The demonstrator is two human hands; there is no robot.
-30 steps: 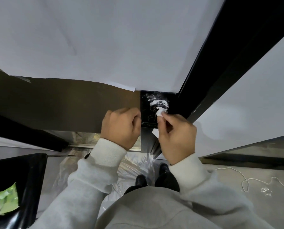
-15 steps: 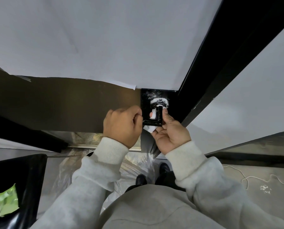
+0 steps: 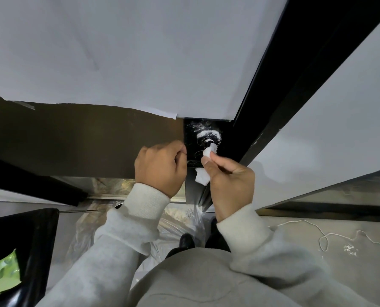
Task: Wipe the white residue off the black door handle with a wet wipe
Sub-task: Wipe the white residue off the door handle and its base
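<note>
The black door handle (image 3: 208,140) sits on a black plate at the door's edge, its round base ringed with white residue, with more specks above it. My right hand (image 3: 230,178) pinches a white wet wipe (image 3: 209,151) against the handle's neck just below the base; a loose end of the wipe hangs below my thumb. My left hand (image 3: 161,168) is closed in a fist around the handle's lever end, which it hides.
White paper (image 3: 129,58) covers the door above a brown panel (image 3: 80,138). The black door frame (image 3: 299,72) runs diagonally on the right. A black chair with a green packet (image 3: 4,274) stands lower left. Plastic sheet and a white string (image 3: 322,238) lie on the floor.
My right hand turned from cupping under the lever to pinching the wipe on the handle's neck near the base. My left hand stayed put.
</note>
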